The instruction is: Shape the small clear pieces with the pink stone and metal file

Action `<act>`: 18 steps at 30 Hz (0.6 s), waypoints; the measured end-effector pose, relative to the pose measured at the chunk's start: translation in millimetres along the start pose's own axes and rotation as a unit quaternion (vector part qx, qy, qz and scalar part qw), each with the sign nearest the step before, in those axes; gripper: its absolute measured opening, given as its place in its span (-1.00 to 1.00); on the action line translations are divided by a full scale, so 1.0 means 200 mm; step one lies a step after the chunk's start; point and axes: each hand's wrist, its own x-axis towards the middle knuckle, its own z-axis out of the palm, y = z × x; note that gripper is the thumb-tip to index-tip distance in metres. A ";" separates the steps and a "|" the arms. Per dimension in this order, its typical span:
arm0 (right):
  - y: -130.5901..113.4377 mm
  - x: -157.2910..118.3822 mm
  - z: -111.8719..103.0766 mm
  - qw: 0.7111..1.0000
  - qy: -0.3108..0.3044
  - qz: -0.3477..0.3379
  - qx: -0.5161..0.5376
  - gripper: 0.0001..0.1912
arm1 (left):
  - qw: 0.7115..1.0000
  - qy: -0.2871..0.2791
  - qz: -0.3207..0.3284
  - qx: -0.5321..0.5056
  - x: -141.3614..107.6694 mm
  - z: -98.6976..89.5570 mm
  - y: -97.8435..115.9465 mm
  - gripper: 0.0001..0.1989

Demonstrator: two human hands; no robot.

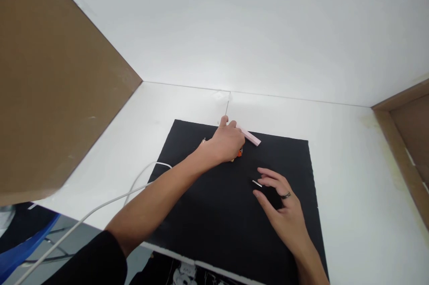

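Observation:
My left hand [229, 140] reaches to the back of the black mat [214, 218], its fingers bent over a small group of objects. A pale pink bar [250, 136] lies just right of its fingers. An orange item [240, 152] shows partly from under the palm; what the fingers hold, if anything, is hidden. Over the right part of the mat, my right hand [279, 193] has thumb and fingers apart, with a ring on one finger. A small silvery piece [257, 183] is between the thumb and fingertips, not visibly pinched.
A white cable [97, 208] runs from the lower left onto the mat, near my left forearm. Brown panels stand at the left [60, 79] and right [410, 128], with a white wall [234, 26] behind the white table [348, 178].

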 end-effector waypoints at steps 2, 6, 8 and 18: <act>0.00 0.00 0.00 1.000 -0.003 0.000 0.000 -0.91 | 1.000 -0.003 0.004 -0.006 0.01 0.00 0.00 -0.88; 0.00 0.00 0.00 1.000 -0.003 0.001 0.000 -0.91 | 0.999 0.008 0.015 -0.031 -0.02 0.00 -0.02 -0.89; -0.01 -0.01 0.00 1.000 -0.002 0.001 0.001 -0.91 | 0.998 0.022 0.014 -0.049 -0.06 0.01 -0.03 -0.91; -0.01 -0.01 0.00 1.000 -0.004 0.003 0.002 -0.89 | 0.969 0.186 -0.111 -0.116 -0.33 0.20 0.07 -0.73</act>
